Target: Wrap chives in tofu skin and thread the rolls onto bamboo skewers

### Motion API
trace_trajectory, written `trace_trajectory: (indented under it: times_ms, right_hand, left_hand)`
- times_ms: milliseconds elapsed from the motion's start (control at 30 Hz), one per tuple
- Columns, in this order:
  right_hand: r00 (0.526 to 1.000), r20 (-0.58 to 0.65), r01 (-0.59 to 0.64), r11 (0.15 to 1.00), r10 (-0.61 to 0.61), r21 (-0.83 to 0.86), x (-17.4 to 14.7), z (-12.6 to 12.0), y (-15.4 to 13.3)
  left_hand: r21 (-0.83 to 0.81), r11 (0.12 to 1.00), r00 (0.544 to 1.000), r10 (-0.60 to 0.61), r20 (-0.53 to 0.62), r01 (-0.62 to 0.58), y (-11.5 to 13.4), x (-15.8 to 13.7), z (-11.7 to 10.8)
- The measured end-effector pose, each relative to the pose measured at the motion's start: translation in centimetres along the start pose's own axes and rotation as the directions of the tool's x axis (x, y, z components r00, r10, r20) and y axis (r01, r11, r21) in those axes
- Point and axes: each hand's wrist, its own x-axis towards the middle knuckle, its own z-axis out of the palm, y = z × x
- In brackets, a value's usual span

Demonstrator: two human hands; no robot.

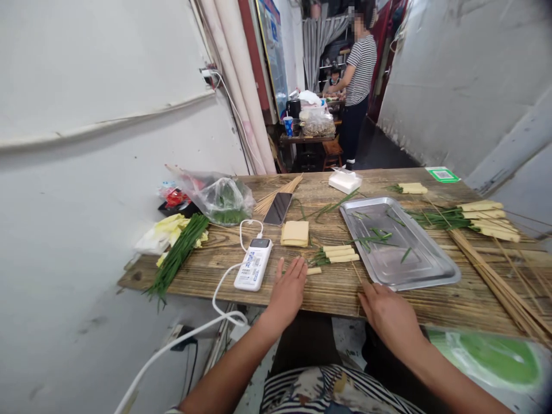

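My left hand lies with fingers stretched out on a small tofu-skin roll, whose pale end sticks out to the right. Beside the tray's near corner, my right hand is closed around a thin bamboo skewer that points up and away. Just beyond the hands lie more tofu-skin rolls with green chive ends at their left. A stack of square tofu-skin sheets sits behind my left hand. The metal tray holds a few loose chive pieces.
At left are a white power bank with cable, a phone, a chive bunch and a plastic bag. Skewered rolls and long bamboo skewers lie at right. A person stands in the background.
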Motion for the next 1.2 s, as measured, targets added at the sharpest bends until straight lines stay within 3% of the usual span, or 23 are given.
trace_trajectory:
  times_ms: [233, 433, 600, 700, 867, 1000, 1133, 1200]
  right_hand:
    - [0.988, 0.068, -0.136, 0.99, 0.137, -0.022, 0.9, 2.2, -0.4]
    - [0.968, -0.236, -0.082, 0.997, 0.08, -0.001, 0.0, 2.6, 0.0]
    - [0.879, -0.474, -0.033, 0.997, 0.06, 0.064, 0.4, 1.3, 1.2]
    - [0.838, -0.538, -0.013, 0.989, 0.093, 0.15, 1.0, 0.3, 1.8]
    - [0.881, -0.446, 0.031, 0.923, 0.156, 0.384, -0.4, -2.4, 1.6]
    - [0.94, -0.279, 0.025, 0.772, 0.198, 0.635, -3.6, -4.4, 0.4]
    - [0.981, -0.031, -0.079, 0.541, 0.191, 0.837, -5.8, -3.2, -1.6]
    - [0.98, 0.02, -0.117, 0.498, 0.195, 0.859, -6.1, -1.5, -2.7]
  left_hand:
    - [-0.053, 0.993, 0.994, -0.105, 0.008, 0.105, -0.2, 1.0, -0.7]
    - [-0.059, 0.997, 0.998, -0.048, -0.033, 0.046, -0.3, 0.8, -0.3]
    - [-0.043, 0.999, 0.999, -0.027, -0.025, 0.026, -0.4, 0.9, -0.6]
    - [-0.042, 0.999, 0.999, -0.018, -0.041, 0.016, -0.4, 0.9, -0.7]
    - [-0.066, 0.998, 0.999, 0.005, -0.044, -0.008, -0.6, 1.3, -0.4]
    - [-0.126, 0.992, 0.997, 0.012, -0.076, -0.021, -1.1, 1.6, 0.0]
    - [-0.204, 0.976, 0.992, 0.056, -0.113, -0.079, -1.7, 1.6, 0.2]
    - [-0.241, 0.966, 0.988, 0.064, -0.139, -0.096, -1.9, 1.6, 0.3]
